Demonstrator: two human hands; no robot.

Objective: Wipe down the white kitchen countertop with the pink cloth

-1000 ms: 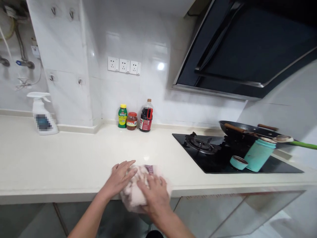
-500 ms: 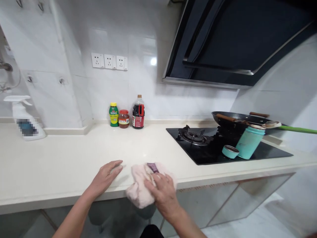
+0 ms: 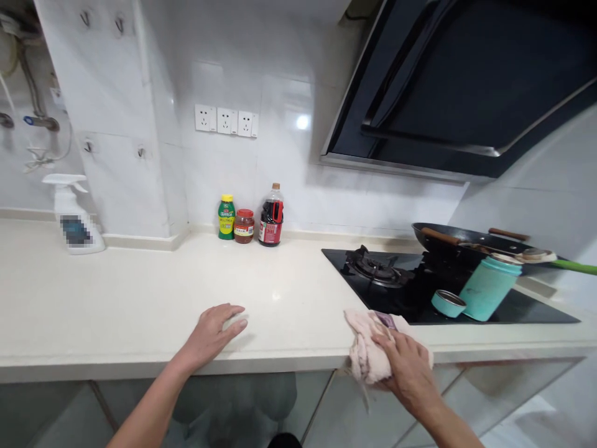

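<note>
A crumpled pale pink cloth (image 3: 368, 354) with a purple label lies over the counter's front edge, close to the stove's front left corner. My right hand (image 3: 410, 370) presses on it from above, its fingers closed on the fabric. Part of the cloth hangs down past the edge. My left hand (image 3: 214, 333) is over the white countertop (image 3: 140, 298) near the front edge, fingers stretched and apart, holding nothing. I cannot tell whether it touches the surface.
A black gas stove (image 3: 336, 264) carries a wok (image 3: 448, 239), a tilted teal bottle (image 3: 492, 289) and its cup-like lid (image 3: 448, 303). By the wall stand a green bottle (image 3: 226, 219), a red-lidded jar (image 3: 244, 227) and a dark sauce bottle (image 3: 271, 218). A spray bottle (image 3: 77, 218) stands left. The range hood (image 3: 448, 87) overhangs.
My right hand has slid the cloth rightward along the counter edge to the stove's front. My left hand remains open over the counter. The view has shifted slightly left.
</note>
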